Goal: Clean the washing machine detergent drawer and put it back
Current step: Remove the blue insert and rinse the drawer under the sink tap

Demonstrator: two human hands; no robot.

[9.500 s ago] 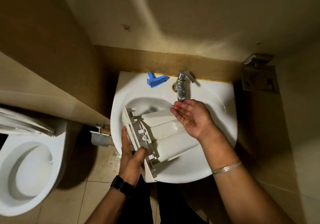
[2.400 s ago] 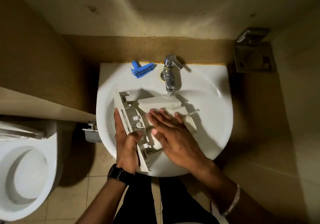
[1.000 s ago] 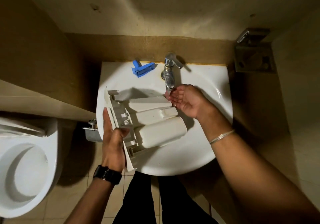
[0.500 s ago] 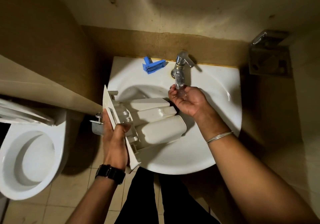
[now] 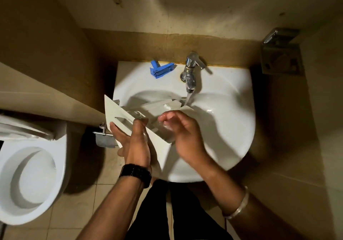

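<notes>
Head view: person at sink [image 5: 232, 110], centre frame, tap [image 5: 191, 72] running.
Drawer: detergent drawer [image 5: 118, 113] lies tilted in the basin, front panel toward lower left, back end under the water stream [image 5: 188, 98].
Left: left hand [image 5: 133, 143], grip clamped on the front panel, thumb over its top edge.
Right: right hand [image 5: 181, 134], grip apart, fingers loosely bent over the compartments, nothing seen held, blurred.
Other: blue insert [image 5: 161, 70] on the sink rim, left of the tap.
Step (judged): rinsing and rubbing the compartments.
Do it well: hold the panel firm, tip the back end down so water drains into the basin, work fingertips into corners and channels, turn the drawer to reach each compartment.
Risk: wet plastic may slip.
</notes>
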